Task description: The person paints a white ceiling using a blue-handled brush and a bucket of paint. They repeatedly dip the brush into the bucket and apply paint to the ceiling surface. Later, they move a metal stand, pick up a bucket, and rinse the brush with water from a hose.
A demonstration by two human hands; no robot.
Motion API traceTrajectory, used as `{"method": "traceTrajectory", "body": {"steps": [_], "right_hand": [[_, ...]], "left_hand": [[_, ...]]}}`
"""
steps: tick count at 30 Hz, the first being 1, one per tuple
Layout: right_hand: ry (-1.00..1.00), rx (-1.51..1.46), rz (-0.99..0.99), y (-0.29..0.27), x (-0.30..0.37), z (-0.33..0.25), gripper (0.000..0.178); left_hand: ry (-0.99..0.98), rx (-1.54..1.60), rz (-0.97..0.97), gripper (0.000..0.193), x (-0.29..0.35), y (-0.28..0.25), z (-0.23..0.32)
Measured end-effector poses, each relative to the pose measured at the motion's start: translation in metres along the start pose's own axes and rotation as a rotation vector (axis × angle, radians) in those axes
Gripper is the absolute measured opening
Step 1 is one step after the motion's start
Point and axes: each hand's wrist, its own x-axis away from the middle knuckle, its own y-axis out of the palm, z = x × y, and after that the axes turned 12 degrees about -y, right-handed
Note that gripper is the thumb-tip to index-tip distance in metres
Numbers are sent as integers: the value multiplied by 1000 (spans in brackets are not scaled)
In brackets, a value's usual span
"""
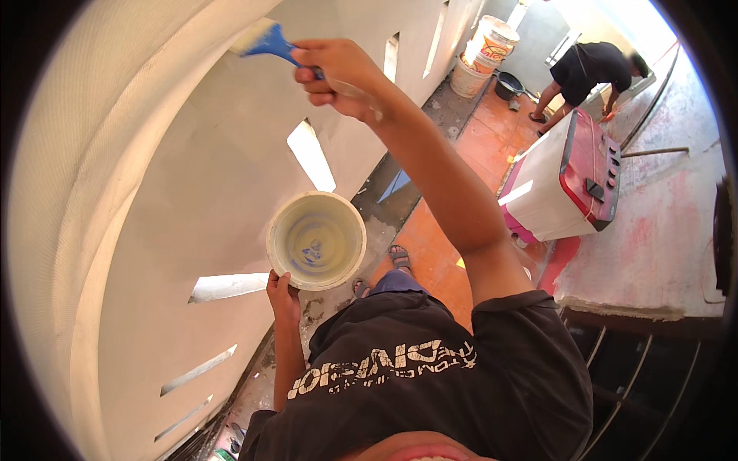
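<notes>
High at the upper left, my right hand [338,75] is closed round the blue handle of a paintbrush [270,41]. The pale bristles lie at the curved upper part of the wall [192,165]; whether they touch it I cannot tell. My right arm is stretched out toward it. Lower down, my left hand [284,298] grips the rim of a round, whitish bucket [344,223], thumb over the edge. Inside the bucket is a pale, thin liquid with blue marks showing at the bottom. It is held in front of my body, close to the wall.
Slanted slots [310,154] pierce the wall. On the right stands a pink and white twin-tub washing machine [557,180]. Stacked buckets [470,77] and a black basin [507,85] are farther back, where another person [588,73] bends down. Orange tiles [430,238] cover part of the floor.
</notes>
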Motion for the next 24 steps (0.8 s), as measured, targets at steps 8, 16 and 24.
{"method": "traceTrajectory", "body": {"steps": [8,16,24], "right_hand": [[87,-71,138,37,26,80,34],[327,-79,259,-20,32,90,6],[-182,-255,-59,-23,-18,5,39]], "left_hand": [[9,18,-69,17,-2,-7,1],[34,53,17,17,2,-19,-4],[35,43,2,22,-4,-15,-2]]}}
